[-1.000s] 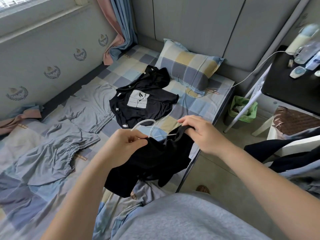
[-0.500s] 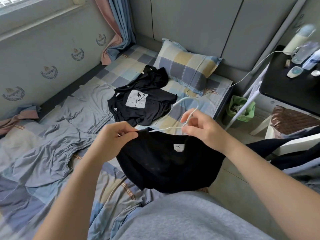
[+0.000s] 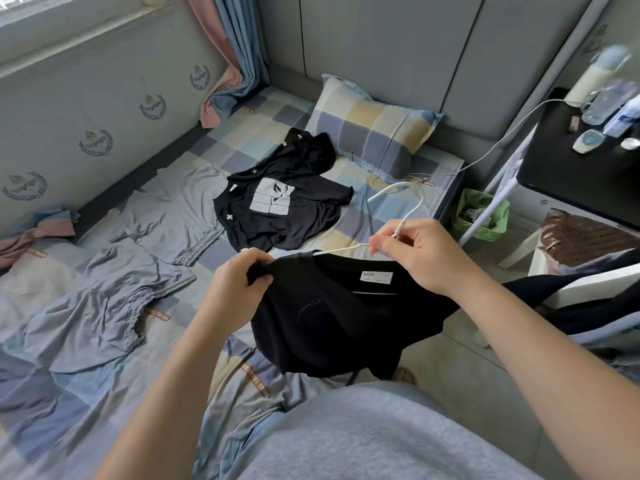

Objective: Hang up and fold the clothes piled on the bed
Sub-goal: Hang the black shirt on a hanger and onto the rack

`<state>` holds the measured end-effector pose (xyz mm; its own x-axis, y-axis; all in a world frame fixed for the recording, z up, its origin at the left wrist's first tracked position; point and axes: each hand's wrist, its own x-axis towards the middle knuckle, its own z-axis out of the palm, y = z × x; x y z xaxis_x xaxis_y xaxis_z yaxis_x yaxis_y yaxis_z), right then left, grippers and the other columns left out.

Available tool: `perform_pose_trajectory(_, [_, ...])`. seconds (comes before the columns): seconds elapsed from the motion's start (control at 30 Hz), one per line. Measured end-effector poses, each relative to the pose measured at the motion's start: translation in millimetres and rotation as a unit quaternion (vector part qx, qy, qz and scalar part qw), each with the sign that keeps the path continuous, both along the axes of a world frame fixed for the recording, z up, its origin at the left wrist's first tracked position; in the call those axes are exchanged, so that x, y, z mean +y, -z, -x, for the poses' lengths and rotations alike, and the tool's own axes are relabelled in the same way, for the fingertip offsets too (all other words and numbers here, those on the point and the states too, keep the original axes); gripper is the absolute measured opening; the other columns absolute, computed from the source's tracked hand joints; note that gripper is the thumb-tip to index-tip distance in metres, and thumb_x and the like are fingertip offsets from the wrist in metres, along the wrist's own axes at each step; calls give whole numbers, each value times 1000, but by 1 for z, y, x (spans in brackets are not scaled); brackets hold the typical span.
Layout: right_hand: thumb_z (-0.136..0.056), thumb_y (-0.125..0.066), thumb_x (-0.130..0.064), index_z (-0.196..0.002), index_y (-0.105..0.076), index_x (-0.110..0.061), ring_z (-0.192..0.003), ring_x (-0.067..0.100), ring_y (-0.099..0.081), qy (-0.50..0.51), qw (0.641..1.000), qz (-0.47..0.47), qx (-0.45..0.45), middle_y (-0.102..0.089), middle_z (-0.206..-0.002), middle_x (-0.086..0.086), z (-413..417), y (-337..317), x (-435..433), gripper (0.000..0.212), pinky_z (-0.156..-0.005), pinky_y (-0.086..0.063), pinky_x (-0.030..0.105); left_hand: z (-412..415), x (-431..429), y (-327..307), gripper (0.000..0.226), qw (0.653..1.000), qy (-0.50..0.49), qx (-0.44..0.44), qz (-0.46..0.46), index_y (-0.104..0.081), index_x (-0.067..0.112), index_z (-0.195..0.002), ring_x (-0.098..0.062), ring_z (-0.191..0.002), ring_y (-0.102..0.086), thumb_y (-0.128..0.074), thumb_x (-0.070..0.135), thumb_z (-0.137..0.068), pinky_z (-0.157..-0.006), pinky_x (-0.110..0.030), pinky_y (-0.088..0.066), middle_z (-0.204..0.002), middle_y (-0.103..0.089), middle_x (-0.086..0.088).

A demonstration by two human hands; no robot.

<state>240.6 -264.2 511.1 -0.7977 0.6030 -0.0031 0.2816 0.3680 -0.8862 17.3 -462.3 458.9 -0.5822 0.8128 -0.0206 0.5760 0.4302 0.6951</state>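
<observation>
A plain black T-shirt [image 3: 332,317] with a white neck label hangs over the bed's edge on a white hanger [image 3: 405,216]. My left hand [image 3: 239,282] grips the shirt's left shoulder. My right hand [image 3: 419,254] pinches the hanger at the base of its hook, above the collar. The hanger's right arm is hidden inside the shirt. Farther back on the checked bed [image 3: 349,233] lies a black T-shirt with a grey square print [image 3: 277,206]. Two grey garments [image 3: 104,306] with elastic waistbands are spread flat on the left.
A checked pillow [image 3: 374,129] leans on the grey headboard. A black bedside table [image 3: 585,174] at right holds bottles, with a white cable running to the bed. A green bin [image 3: 481,213] stands on the floor. Dark clothes lie over a white chair [image 3: 588,289] at right.
The bunched black T-shirt has been spread out along the hanger. My right hand moved from the shirt's fabric up to the hanger's hook, and the hands drew apart.
</observation>
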Motion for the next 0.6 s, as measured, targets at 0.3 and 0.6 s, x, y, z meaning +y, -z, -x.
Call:
perform_pose_trajectory(0.3, [-93, -70, -25, -82, -77, -36, -85, 12, -67, -22, 999, 4, -46, -75, -86, -6, -19, 11, 7, 18, -81, -51, 22, -3, -8, 2, 22, 990, -103, 70, -70, -72, 13, -100, -16, -81, -64, -60, -4, -93, -75, -16, -43, -94, -68, 0])
perform_pose_trajectory(0.6, [-97, -65, -28, -87, -79, -31, -78, 13, -67, -17, 997, 2, -70, -74, -78, -9, -26, 16, -1, 18, -79, -53, 33, 7, -19, -8, 30, 977, -35, 111, -181, -71, 13, -101, -2, -96, -55, -51, -9, -97, -88, -38, -47, -97, -62, 11])
